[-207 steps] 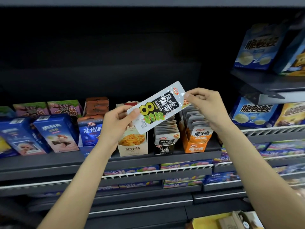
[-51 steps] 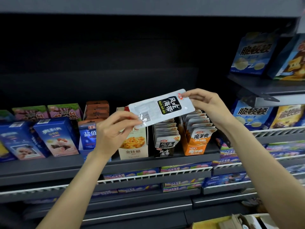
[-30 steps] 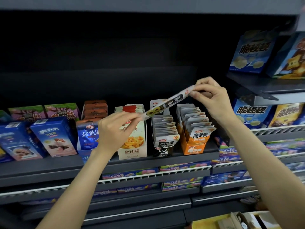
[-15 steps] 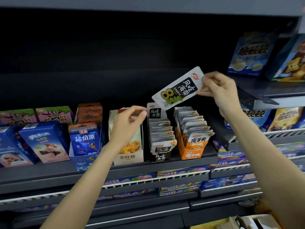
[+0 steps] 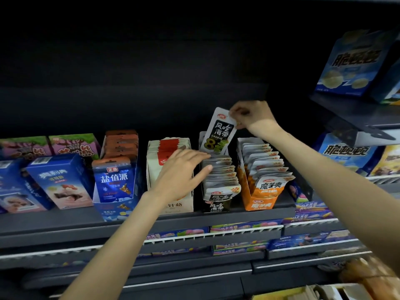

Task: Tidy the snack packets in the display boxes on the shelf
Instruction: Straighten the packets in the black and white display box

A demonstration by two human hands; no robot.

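A white-and-black snack packet (image 5: 219, 132) stands upright at the back of the black display box (image 5: 217, 206), its lower end going in behind the row of like packets (image 5: 219, 173). My right hand (image 5: 252, 114) pinches the packet's top corner. My left hand (image 5: 183, 173) reaches over with straight fingers that touch the packet row's left side. An orange display box (image 5: 258, 203) of packets stands just to the right, a white one (image 5: 171, 205) to the left, partly hidden by my left hand.
Blue boxes (image 5: 114, 184) and pink-green cartons (image 5: 71, 146) fill the shelf (image 5: 65, 221) to the left. A higher shelf (image 5: 357, 114) with blue snack boxes (image 5: 351, 66) juts out at the right, close to my right arm. Lower shelves hold flat packs.
My right hand swung the packet from tilted in the air to upright and lowered it into the back of the black box. My left hand moved right onto the packet row.
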